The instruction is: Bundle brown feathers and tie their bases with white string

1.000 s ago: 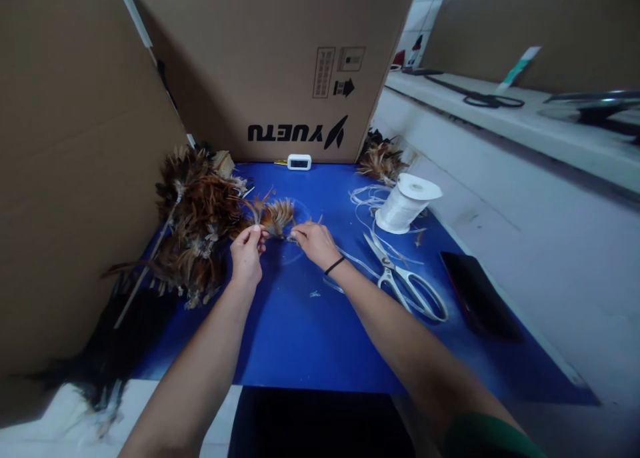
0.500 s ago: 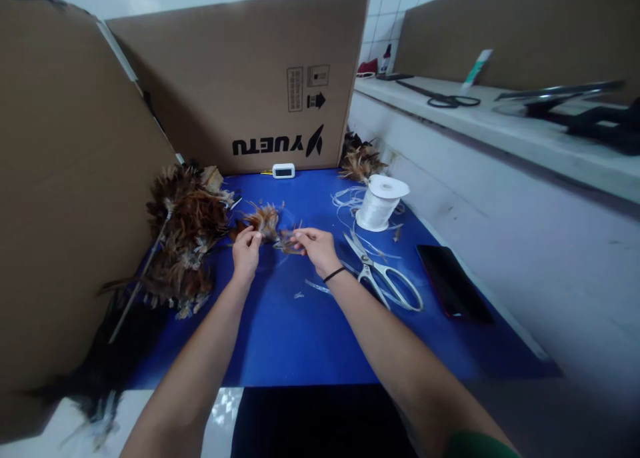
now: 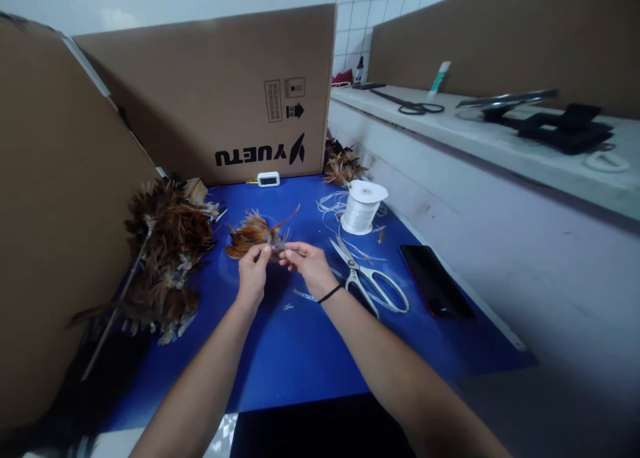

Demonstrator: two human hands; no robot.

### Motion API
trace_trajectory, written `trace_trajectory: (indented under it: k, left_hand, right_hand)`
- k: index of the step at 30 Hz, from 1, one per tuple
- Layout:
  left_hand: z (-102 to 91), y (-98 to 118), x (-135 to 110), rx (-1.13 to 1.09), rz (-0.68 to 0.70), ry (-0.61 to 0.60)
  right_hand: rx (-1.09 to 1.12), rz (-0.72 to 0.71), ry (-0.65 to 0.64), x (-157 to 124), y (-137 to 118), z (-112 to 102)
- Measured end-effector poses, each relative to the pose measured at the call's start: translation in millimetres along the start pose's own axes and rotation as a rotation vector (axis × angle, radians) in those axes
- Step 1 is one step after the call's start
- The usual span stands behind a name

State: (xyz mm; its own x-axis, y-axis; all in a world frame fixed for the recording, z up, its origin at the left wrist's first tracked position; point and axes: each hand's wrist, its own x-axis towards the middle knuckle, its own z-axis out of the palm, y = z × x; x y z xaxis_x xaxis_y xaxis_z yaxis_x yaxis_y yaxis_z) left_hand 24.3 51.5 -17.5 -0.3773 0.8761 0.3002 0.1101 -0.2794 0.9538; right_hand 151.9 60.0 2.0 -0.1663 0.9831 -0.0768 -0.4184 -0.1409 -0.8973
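both hands (image 3: 254,271) (image 3: 309,263) pinch feather bunch (image 3: 251,232), above blue mat (image 3: 300,338)

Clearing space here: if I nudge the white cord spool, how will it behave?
The spool stands upright on a flared base, so it probably slides rather than rolls. The loose cord trailing beside it would likely drag and tangle.

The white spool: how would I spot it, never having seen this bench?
Find the blue mat in front of the cardboard box. Toward its far right stands the spool, just beyond the scissors. It is the only upright white cylinder, with loose cord looped beside its base.
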Motion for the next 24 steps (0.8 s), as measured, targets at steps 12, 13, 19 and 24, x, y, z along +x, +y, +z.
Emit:
trace_trajectory:
  k: [12, 13, 19, 24]
  left_hand:
    - [-4.7, 7, -4, -0.019, -0.017, -0.075]
    - [-4.0, 9, -5, -0.036, -0.047, -0.092]
    - [3.4, 18, -16, -0.112, -0.209, -0.272]
    - [4.9, 18, -20, -0.108, -0.223, -0.331]
  right_hand:
    - [-0.233, -0.104, -0.002, -12, -12, 0]
    - [-0.205, -0.127, 0.021, -13, -16, 0]
    - [-0.045, -0.088, 0.018, -14, -17, -4]
    - [-0.042, -0.114, 0.035, -12, -11, -5]
